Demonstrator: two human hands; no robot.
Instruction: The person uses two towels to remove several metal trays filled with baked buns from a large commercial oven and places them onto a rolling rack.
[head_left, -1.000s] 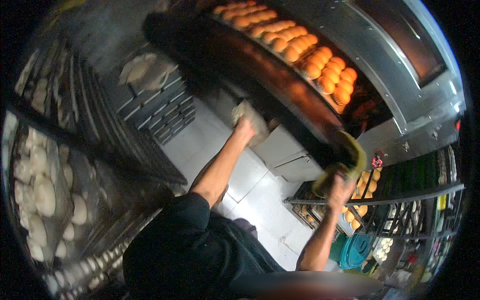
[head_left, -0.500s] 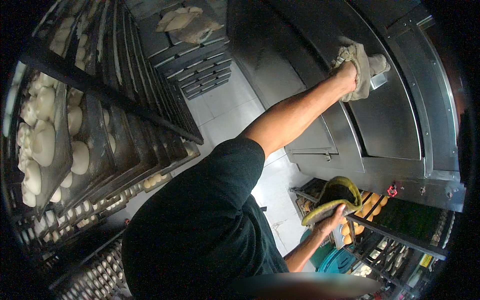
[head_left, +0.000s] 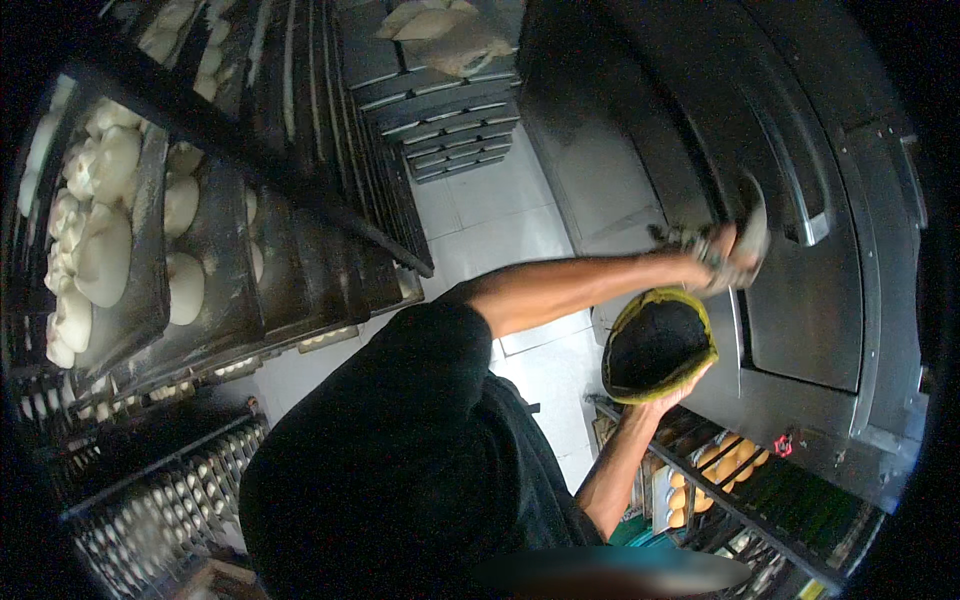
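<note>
The person's left hand [head_left: 722, 245] is at the end of an arm stretched across the body, wrapped about with a crumpled, pale grey-beige cloth [head_left: 757, 228]. Motion blurs the fingers, so how tightly they close cannot be told. The right hand [head_left: 680, 393], lower and nearer the body, pinches the lower edge of a rounded black fabric pad with a frayed yellow-green rim [head_left: 655, 345], the pad's dark hollow turned upward. Both coverings probably serve to keep heat off bare skin, which would explain why each is carried at the hand rather than laid aside.

Just beyond the left hand, and apart from it, a bright metal bar handle [head_left: 800, 200] stands out from a broad, dull steel oven door [head_left: 800, 310], perhaps to give a grip clear of the hot panel. A small red knob [head_left: 783, 445] sits on the front below.

Under the right forearm's side, golden-brown round rolls [head_left: 735, 458] rest in a dark metal rack. On the person's left, pale rounded dough pieces [head_left: 105, 260] lie on blackened trays [head_left: 225, 300], tiered in a tall dark rack, likely to save floor space.
</note>
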